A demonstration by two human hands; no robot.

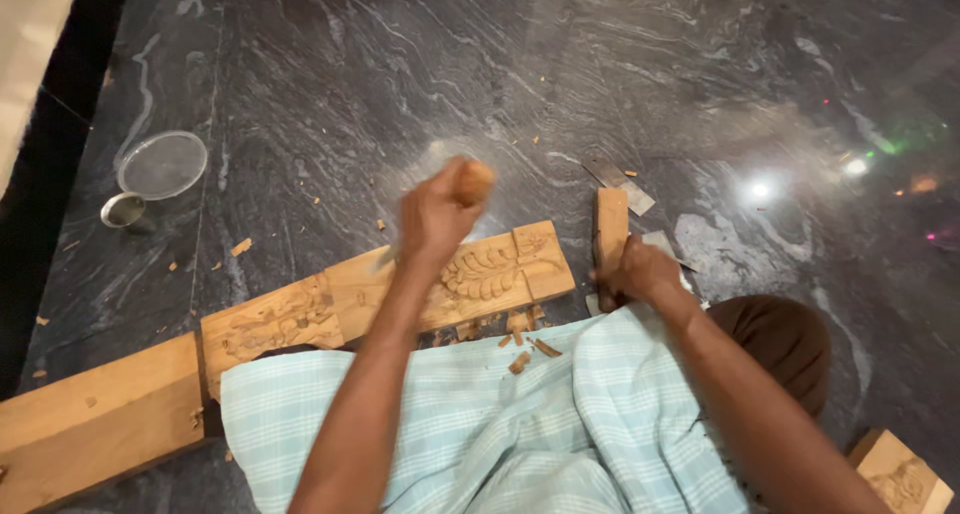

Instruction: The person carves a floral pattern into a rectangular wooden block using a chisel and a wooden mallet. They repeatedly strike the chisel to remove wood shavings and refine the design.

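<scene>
Carved wooden plank (300,324): lying across dark veined stone floor (620,64), floral relief cut into pale wood, near edge running under checked blue cloth (480,424).

Left hand (435,219): hovering over the plank's carved end, fingers wrapping a rounded wooden handle (473,181).

Right hand (640,271): just right of the plank, fingers closing around a wooden block (610,224).

Chips (520,359) are littering the cloth. Steel cup (122,210) and round clear lid (162,164) are sitting well left beyond the plank; open floor behind.

The long carved wooden plank (300,324) lies under the left hand (435,219) gripping a round wooden handle (473,182); a short wooden block (610,224) stands beyond the right hand (640,269), a small steel cup (122,210) far left of both grips
</scene>
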